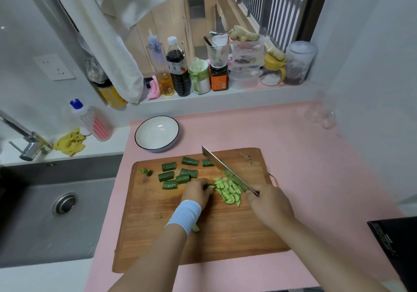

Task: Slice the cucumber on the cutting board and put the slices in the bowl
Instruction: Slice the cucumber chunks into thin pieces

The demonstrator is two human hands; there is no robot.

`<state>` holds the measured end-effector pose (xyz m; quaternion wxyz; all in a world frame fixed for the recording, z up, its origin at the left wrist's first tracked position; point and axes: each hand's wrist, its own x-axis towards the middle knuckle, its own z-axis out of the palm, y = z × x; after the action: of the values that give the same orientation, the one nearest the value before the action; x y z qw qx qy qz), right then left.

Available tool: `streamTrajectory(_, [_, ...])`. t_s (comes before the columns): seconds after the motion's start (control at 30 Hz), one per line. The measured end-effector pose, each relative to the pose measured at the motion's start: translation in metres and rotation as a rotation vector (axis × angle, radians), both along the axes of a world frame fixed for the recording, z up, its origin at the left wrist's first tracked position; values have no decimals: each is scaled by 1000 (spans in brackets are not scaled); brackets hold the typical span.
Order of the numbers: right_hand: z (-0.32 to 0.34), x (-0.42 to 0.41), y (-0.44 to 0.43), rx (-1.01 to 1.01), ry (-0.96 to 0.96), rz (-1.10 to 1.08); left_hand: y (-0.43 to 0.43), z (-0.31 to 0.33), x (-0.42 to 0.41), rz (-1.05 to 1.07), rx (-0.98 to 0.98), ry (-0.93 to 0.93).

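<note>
A wooden cutting board [225,235] lies on a pink mat. Several short dark green cucumber chunks [178,173] rest on its far left part, with two small end bits [146,171] beside them. A heap of thin pale green slices [229,191] sits mid-board. My left hand [197,192], wearing a white wristband, presses a cucumber piece down at the left edge of the heap. My right hand [269,203] grips the handle of a cleaver [223,170], whose blade slants over the slices. The white bowl [157,133] with a dark rim stands empty beyond the board's far left corner.
A steel sink [56,212] and tap [27,140] lie to the left. Dish soap [94,120] and a yellow cloth [70,142] sit on the ledge behind it. Bottles and jars [178,70] line the windowsill. A black appliance [394,246] stands at the right edge.
</note>
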<state>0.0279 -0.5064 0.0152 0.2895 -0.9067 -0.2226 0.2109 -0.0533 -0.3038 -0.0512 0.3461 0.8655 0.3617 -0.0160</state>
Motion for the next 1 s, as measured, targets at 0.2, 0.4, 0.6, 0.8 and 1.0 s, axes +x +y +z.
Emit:
streamTrajectory(0.2, [2,8,-3,33,35,-32,1,15,17,110,-168,-34])
streamTrajectory(0.4, [4,6,3,-2,3,-1,11,22,-1,71,-70,-51])
streamTrajectory(0.6, [7,-11,25,-38,-13,84,28,5,-70,155,122,234])
streamTrajectory(0.8, [2,-38,43,-44,-13,112,1,1,-103,-51,92,408])
streamTrajectory(1.0, [6,-49,33,-56,11,91,-9,6,-72,158,-108,183])
